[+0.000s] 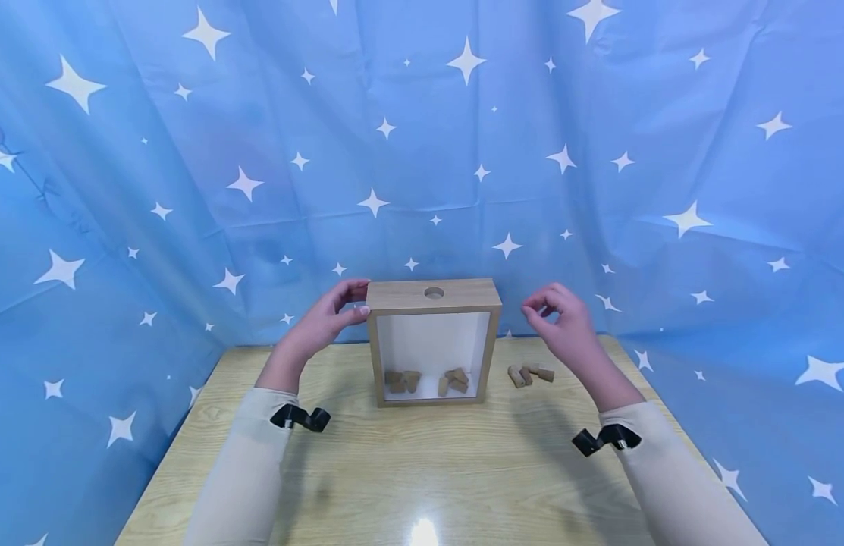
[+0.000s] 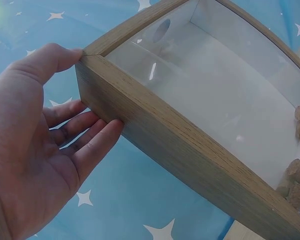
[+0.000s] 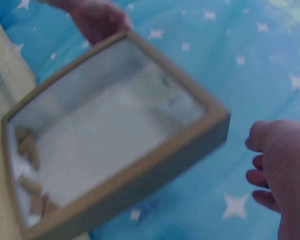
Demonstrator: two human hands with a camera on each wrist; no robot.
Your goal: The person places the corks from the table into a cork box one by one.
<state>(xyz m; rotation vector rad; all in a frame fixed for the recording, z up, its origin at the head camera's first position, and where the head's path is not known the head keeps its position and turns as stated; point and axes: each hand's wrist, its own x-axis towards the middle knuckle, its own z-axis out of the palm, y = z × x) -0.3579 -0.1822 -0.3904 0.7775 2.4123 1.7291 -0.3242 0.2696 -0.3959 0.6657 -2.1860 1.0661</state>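
A shallow wooden box [image 1: 434,298] with a clear front and a round hole in its top stands upright on the table [image 1: 422,455]. My left hand [image 1: 329,322] grips its upper left corner; in the left wrist view the thumb lies at the corner and the fingers against the side. Inside at the bottom sit two small piles of corks [image 1: 403,381]. My right hand [image 1: 565,322] hovers right of the box, apart from it, fingers loosely bent. No object shows between the fingers. Below it, several corks [image 1: 527,374] lie on the table.
A blue curtain with white stars [image 1: 422,152] hangs behind the table and along both sides. Black wrist cameras [image 1: 300,417] are strapped over the light sleeves. A light glare [image 1: 424,531] shows on the table's near part.
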